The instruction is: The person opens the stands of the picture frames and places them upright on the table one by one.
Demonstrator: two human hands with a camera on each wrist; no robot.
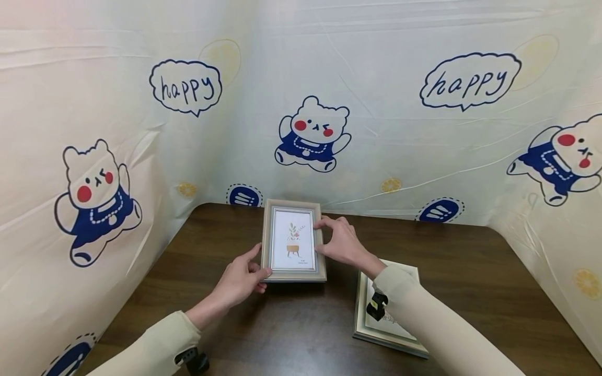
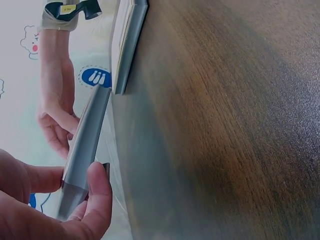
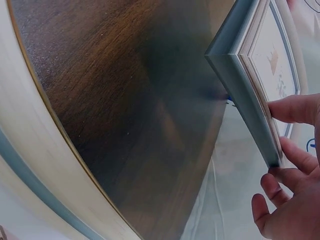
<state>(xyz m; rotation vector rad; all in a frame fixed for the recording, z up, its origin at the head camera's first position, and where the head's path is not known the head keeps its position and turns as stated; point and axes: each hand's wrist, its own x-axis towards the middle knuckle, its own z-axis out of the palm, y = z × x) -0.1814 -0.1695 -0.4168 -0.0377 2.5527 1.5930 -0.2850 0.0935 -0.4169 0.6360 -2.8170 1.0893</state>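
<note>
Picture frame between the hands, raised off the table, long axis running away from the person. From my remote seat I see left hand gripping its near left corner, right hand pinching the right edge, farther up. Second frame: nearer, rightward, partly hidden by the right sleeve.

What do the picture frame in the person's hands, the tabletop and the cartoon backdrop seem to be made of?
Picture frame: perhaps painted wood or molded plastic; smooth, pale borders with grey sides. Tabletop: wood or wood-look laminate, dark brown, slightly glossy; grain and soft reflections show. Backdrop: probably thin plastic sheeting or fabric, printed; fine creases run across it.
</note>
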